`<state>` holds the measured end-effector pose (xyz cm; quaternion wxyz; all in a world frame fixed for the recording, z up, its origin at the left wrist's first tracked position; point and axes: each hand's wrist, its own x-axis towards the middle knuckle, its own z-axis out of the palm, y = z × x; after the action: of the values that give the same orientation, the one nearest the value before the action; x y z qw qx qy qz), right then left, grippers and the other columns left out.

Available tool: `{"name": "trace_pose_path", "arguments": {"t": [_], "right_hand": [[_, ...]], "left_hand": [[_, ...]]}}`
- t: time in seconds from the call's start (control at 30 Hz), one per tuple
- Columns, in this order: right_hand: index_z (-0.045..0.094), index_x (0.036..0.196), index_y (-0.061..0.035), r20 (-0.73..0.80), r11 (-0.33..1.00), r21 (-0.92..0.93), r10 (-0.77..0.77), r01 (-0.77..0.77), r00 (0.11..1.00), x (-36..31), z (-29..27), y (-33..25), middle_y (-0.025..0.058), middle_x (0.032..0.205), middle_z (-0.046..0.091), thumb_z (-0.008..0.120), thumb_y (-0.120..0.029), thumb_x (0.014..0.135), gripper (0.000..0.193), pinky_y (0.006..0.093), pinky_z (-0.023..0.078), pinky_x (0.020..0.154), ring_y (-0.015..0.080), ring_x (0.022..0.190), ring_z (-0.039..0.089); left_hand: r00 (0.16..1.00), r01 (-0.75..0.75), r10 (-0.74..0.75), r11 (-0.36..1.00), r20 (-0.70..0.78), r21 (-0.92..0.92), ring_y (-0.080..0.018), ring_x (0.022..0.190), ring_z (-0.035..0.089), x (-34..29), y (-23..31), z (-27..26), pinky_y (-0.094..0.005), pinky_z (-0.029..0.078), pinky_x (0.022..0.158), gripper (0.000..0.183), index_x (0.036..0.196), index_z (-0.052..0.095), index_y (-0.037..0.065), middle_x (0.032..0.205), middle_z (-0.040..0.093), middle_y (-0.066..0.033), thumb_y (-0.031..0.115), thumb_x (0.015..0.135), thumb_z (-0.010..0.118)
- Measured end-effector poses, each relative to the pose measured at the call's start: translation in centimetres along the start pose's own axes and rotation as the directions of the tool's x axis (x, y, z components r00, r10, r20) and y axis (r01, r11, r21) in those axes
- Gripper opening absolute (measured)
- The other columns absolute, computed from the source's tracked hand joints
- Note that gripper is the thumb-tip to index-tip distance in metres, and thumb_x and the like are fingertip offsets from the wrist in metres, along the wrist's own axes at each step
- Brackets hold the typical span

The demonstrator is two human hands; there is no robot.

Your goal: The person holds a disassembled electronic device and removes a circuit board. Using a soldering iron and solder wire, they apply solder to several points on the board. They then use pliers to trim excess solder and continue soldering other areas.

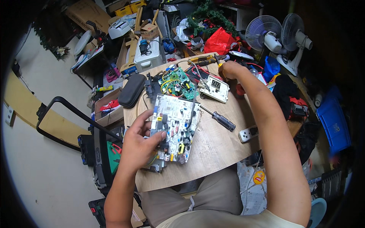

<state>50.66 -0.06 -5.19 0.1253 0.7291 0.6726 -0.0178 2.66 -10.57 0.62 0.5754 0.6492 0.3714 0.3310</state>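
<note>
My left hand [142, 142] grips the left edge of a white circuit board [176, 121], its thumb on top among the components. The board is tilted over the near part of the wooden table [213, 148]. At the table's far right, my right hand [231, 71] is closed around a yellow-handled tool [219, 64]; its kind is partly hidden by the fingers. Behind the white board lies a green circuit board [178, 83] with yellow wires. To its right is a small white display module [215, 89]. A screwdriver [223, 121] with a dark handle lies right of the white board.
A black zip case [132, 91] sits at the table's left edge. A white power socket [248, 134] is at the right edge. Pliers [207, 59] and red wires lie at the far edge. Two fans [272, 40] and a red bag [220, 40] stand beyond.
</note>
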Motion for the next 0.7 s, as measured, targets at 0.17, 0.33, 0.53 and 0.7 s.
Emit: {"name": "trace_pose_path", "arguments": {"t": [0.17, 0.33, 0.53, 0.7], "right_hand": [[0.077, 0.104, -0.0119, -0.287, 0.986, -0.150, -0.108, 0.066, 0.952, -0.7, 0.9, 2.9, 0.0164, 0.101, 0.075, 0.071, -0.021, 0.086, 0.021, 0.0476, 0.058, 0.087, 0.0353, 0.102, 0.072], [0.080, 0.099, -0.0106, -0.313, 0.863, -0.499, -0.086, -0.087, 0.946, -8.3, -5.1, 6.6, 0.0139, 0.101, 0.075, 0.073, -0.024, 0.086, 0.020, 0.0459, 0.059, 0.086, 0.0327, 0.101, 0.071], [0.076, 0.093, 0.0025, 0.079, 0.931, 0.124, 0.335, -0.343, 0.939, -20.2, -10.7, 7.2, 0.0101, 0.073, 0.069, 0.073, -0.034, 0.096, 0.037, 0.0395, 0.053, 0.063, 0.0227, 0.066, 0.066], [0.062, 0.081, -0.0148, 0.098, 0.020, 0.993, 0.353, -0.113, 0.930, -27.8, -6.1, 0.9, -0.0056, 0.062, 0.048, 0.072, -0.033, 0.097, 0.027, 0.0237, 0.029, 0.042, 0.0040, 0.047, 0.042]], "left_hand": [[0.998, 0.045, -0.043, 0.999, 0.048, -0.027, -0.0158, 0.105, 0.070, 1.8, -0.1, 1.0, -0.0302, 0.055, 0.095, 0.070, 0.149, 0.045, -0.008, 0.117, 0.074, -0.0156, -0.004, 0.087, 0.077], [0.994, 0.016, -0.015, 1.000, 0.109, -0.015, -0.0129, 0.103, 0.068, 2.4, -0.2, 1.4, -0.0290, 0.054, 0.095, 0.069, 0.152, 0.046, -0.008, 0.119, 0.073, -0.0138, 0.001, 0.090, 0.077], [0.982, 0.058, -0.083, 0.987, 0.167, 0.148, -0.0106, 0.099, 0.066, 1.8, -1.1, 1.4, -0.0262, 0.054, 0.090, 0.059, 0.146, 0.056, -0.004, 0.117, 0.073, -0.0098, 0.004, 0.091, 0.076], [0.974, -0.153, 0.101, 0.954, 0.204, 0.259, -0.0143, 0.107, 0.066, 1.3, -2.5, 2.0, -0.0288, 0.054, 0.094, 0.059, 0.146, 0.055, -0.008, 0.125, 0.070, -0.0137, 0.005, 0.092, 0.076]]}}
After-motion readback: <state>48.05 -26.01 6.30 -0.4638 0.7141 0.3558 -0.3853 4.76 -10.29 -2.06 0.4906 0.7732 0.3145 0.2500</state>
